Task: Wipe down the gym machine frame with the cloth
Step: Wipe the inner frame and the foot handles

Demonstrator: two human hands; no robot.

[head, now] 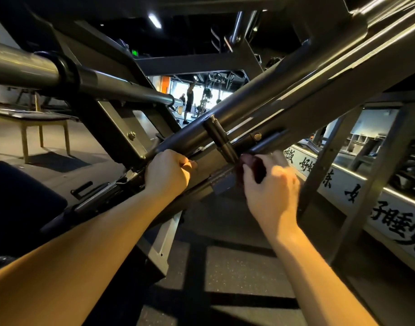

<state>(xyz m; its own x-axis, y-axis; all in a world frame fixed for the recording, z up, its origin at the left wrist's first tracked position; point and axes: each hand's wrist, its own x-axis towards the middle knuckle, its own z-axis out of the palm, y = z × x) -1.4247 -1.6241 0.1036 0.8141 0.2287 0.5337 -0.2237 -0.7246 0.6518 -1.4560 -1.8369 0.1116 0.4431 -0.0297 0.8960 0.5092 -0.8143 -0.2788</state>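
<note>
your right hand (270, 191) held the dark red cloth (253, 169), its fingers curled and pinching the bunched fabric so that only a small fold showed above the knuckles. the cloth was pressed against the slanted frame bar (284, 97) just below the short black peg (219, 137) that crosses it. your left hand (167, 174) was closed in a fist around the same bar, lower down and to the left, thumb tucked over the top; it looked like a bracing grip rather than a wiping one.

the bar's long axis ran from lower left to upper right, rising away from you. the cloth sat on the uphill side of your left hand, with the 2 hands near each other but apart, the peg between and above them. judging from that, your right hand was the one placed to wipe, and the stroke would have to follow the slope, working around the peg and the bolt (257, 136) just beside it.
</note>
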